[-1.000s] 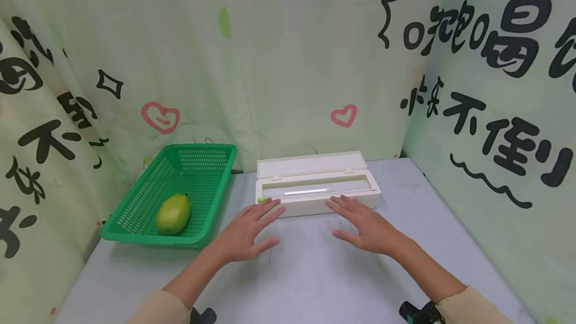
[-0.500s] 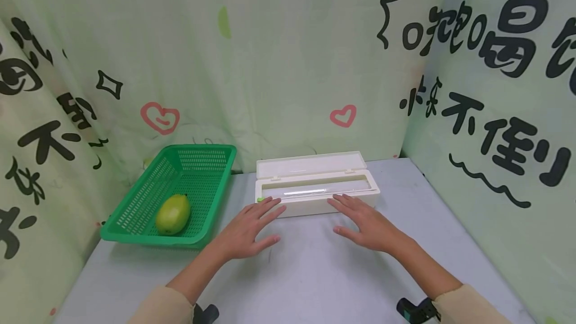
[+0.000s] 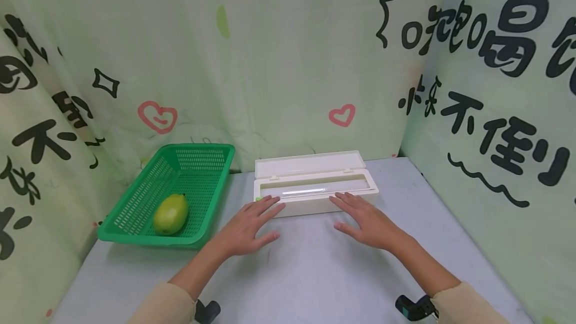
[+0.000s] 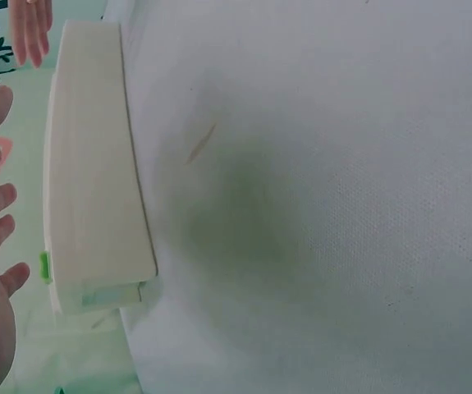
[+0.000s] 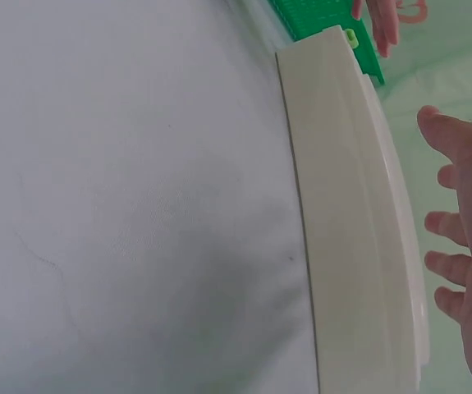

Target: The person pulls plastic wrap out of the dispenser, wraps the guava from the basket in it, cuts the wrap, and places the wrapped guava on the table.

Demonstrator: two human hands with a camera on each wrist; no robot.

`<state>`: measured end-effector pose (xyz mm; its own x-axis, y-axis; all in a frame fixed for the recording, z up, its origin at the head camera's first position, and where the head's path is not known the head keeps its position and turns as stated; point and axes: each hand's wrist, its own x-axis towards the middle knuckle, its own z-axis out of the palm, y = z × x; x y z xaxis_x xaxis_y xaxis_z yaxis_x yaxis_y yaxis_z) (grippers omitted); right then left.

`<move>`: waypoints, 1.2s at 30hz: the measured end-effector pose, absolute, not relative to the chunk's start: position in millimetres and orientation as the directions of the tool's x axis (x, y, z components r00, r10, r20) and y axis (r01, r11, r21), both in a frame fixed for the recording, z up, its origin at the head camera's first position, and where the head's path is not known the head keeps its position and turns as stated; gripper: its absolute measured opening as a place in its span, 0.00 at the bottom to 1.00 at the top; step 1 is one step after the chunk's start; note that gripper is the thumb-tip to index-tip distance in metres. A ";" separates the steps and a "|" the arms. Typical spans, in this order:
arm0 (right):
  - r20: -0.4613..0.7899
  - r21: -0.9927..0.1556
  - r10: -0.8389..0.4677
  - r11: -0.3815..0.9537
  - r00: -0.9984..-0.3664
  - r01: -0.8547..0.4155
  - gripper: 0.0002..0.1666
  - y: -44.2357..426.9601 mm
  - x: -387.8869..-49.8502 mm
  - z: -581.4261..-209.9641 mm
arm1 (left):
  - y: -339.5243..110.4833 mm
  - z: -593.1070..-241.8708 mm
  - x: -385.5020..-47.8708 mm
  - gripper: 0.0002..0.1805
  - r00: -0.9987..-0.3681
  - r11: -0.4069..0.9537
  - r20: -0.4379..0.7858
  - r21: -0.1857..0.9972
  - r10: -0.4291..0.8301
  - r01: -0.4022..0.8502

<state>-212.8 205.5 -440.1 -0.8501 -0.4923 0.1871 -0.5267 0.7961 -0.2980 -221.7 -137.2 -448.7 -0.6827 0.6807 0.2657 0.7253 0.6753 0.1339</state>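
A long white box [image 3: 319, 206], which looks like a cling film dispenser, lies on the table with its lid [image 3: 310, 165] tipped back. A shiny clear strip shows in its long opening, and a small green tab [image 4: 45, 267] sits at its left end. My left hand [image 3: 245, 229] hovers in front of the box's left part, fingers spread and holding nothing. In front of the right part hovers my right hand [image 3: 371, 224], likewise spread and holding nothing. In the wrist views both hands are raised off the table.
A green plastic basket [image 3: 211, 214] stands left of the box, with a yellow-green, pear-shaped fruit [image 3: 171, 214] inside. The white table [image 3: 310, 274] runs back to a printed curtain [image 3: 279, 64], which also closes off both sides. Dark wrist devices [image 3: 414, 308] sit near the sleeves.
Both hands keep nearly the same pose, rising only very slightly in the head view. The head view has shifted a little. Box, basket and fruit stay in place.
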 end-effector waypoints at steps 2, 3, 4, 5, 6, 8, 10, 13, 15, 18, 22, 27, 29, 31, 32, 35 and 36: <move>0.190 -0.294 -0.490 0.799 -0.851 -0.525 0.40 206.3 -213.3 -440.4 | -136.5 -449.3 -222.3 0.37 -0.683 0.675 0.264 0.136 0.681 0.725; 0.190 -0.295 -0.490 0.798 -0.851 -0.525 0.40 206.6 -213.5 -440.5 | -136.3 -449.7 -222.4 0.37 -0.683 0.675 0.265 0.136 0.681 0.726; 0.189 -0.294 -0.491 0.798 -0.851 -0.526 0.40 207.0 -213.8 -440.7 | -136.0 -450.0 -222.7 0.37 -0.682 0.674 0.265 0.134 0.682 0.726; 0.189 -0.294 -0.491 0.798 -0.850 -0.526 0.40 207.2 -213.9 -440.8 | -135.8 -450.5 -223.0 0.36 -0.680 0.673 0.267 0.134 0.683 0.728; 0.189 -0.293 -0.491 0.798 -0.850 -0.526 0.40 207.2 -214.1 -440.8 | -135.6 -450.8 -223.3 0.36 -0.678 0.671 0.270 0.130 0.684 0.730; 0.188 -0.293 -0.489 0.800 -0.852 -0.524 0.40 207.3 -214.6 -441.3 | -135.1 -450.5 -223.9 0.36 -0.672 0.668 0.276 0.125 0.687 0.734; 0.189 -0.294 -0.486 0.801 -0.853 -0.521 0.40 207.5 -215.5 -442.0 | -134.5 -450.1 -225.1 0.36 -0.670 0.666 0.280 0.124 0.688 0.736; 0.190 -0.288 -0.478 0.808 -0.857 -0.514 0.40 208.7 -217.5 -443.8 | -133.5 -448.9 -226.9 0.36 -0.671 0.666 0.275 0.130 0.688 0.735; 0.189 -0.286 -0.471 0.813 -0.862 -0.507 0.40 209.8 -218.7 -444.6 | -133.1 -448.2 -228.4 0.36 -0.678 0.669 0.264 0.135 0.686 0.731; 0.187 -0.286 -0.459 0.820 -0.868 -0.495 0.40 212.1 -220.2 -445.2 | -132.6 -447.2 -230.8 0.36 -0.689 0.679 0.250 0.139 0.680 0.720; 0.181 -0.290 -0.449 0.826 -0.875 -0.484 0.40 214.8 -222.3 -445.0 | -132.5 -447.0 -233.1 0.37 -0.705 0.694 0.234 0.139 0.670 0.706; 0.173 -0.293 -0.443 0.830 -0.880 -0.475 0.40 216.4 -225.1 -445.2 | -131.9 -447.9 -234.7 0.36 -0.708 0.696 0.222 0.144 0.670 0.704; 0.171 -0.295 -0.444 0.829 -0.880 -0.476 0.40 216.8 -225.9 -445.6 | -131.2 -448.2 -235.9 0.36 -0.709 0.696 0.222 0.145 0.670 0.703; 0.171 -0.298 -0.447 0.826 -0.878 -0.478 0.40 217.4 -226.5 -446.0 | -130.4 -447.9 -236.8 0.36 -0.711 0.698 0.218 0.144 0.669 0.701; 0.173 -0.297 -0.449 0.825 -0.877 -0.481 0.39 217.6 -226.7 -446.2 | -129.9 -447.6 -237.2 0.36 -0.711 0.699 0.216 0.145 0.669 0.701; 0.174 -0.296 -0.451 0.824 -0.875 -0.483 0.39 217.8 -227.3 -446.5 | -129.2 -446.8 -238.0 0.36 -0.715 0.701 0.207 0.148 0.668 0.698; 0.173 -0.295 -0.451 0.824 -0.876 -0.483 0.39 217.7 -227.5 -446.6 | -129.1 -446.6 -238.2 0.37 -0.716 0.701 0.202 0.150 0.669 0.697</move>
